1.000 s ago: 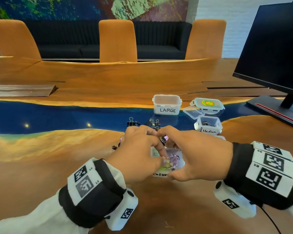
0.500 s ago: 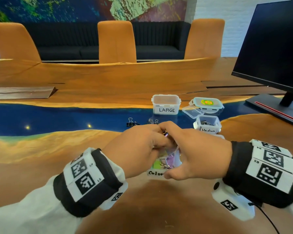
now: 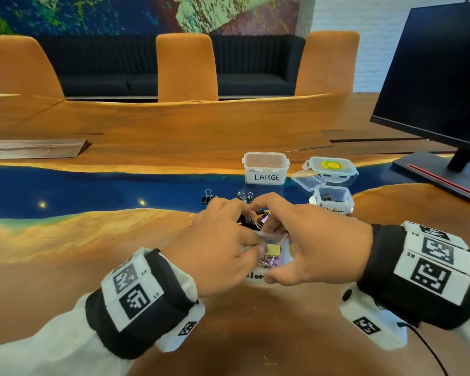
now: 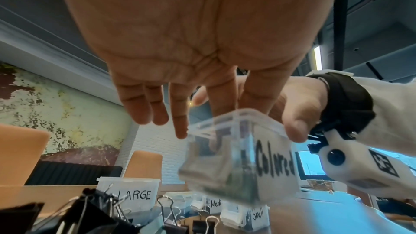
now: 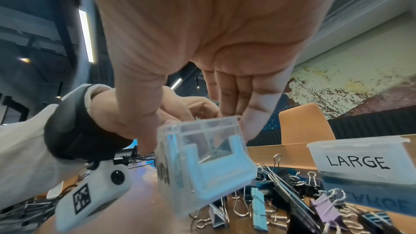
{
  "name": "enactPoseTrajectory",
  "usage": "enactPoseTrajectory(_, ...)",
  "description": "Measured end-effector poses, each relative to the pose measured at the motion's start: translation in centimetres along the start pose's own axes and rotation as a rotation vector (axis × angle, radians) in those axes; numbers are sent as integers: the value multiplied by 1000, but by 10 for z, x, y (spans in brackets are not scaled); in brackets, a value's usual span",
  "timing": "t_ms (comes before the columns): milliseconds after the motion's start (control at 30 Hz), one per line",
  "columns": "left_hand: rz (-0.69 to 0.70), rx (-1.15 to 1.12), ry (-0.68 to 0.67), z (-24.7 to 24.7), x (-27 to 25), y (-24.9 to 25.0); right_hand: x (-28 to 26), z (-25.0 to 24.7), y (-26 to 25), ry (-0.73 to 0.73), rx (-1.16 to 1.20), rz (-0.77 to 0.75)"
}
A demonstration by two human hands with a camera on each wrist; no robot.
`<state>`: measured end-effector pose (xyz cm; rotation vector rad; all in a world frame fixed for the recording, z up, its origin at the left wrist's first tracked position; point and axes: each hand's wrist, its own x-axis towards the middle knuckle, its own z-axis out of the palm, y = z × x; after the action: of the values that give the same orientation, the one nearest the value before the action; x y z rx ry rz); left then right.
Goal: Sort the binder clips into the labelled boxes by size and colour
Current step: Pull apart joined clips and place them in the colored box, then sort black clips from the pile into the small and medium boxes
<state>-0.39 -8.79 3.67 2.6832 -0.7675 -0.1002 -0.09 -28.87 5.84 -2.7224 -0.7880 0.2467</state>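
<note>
The small clear box marked "Coloured" is up off the table and tipped, with its open top leaning to the far side and its label facing the person. In the wrist views it looks blurry.

The right hand holds this box from the right, with the thumb on the near side by the label and the fingers curled over the far rim. The left hand comes in from the left with its fingers over the open top. I cannot tell if the left hand is holding a clip or only touching the box.

Inside the box sit a yellow clip and some pink clips.

Just past the hands lies a pile of loose clips, mostly black, with a light blue one and a purple one among them.

Farther off stands the "LARGE" box. To its right is a box with a blue-edged lid, and a loose clear lid lies just in front of it. The "Medium" box is near the right hand, and the "Small" box stands close by. A dark screen stands at the far right of the table.
</note>
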Motion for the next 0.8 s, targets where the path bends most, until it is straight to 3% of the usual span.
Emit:
enactPoseTrajectory(200,-39,-262,253,-4,0,-10,-2,-18,24,-15,-89,105)
enactPoseTrajectory(533,-69,-277,198,0,-3,-22,18,-78,124,69,-193,491)
enactPoseTrajectory(800,-108,-272,177,2,-5,-28,88,-67,108,49,-145,380)
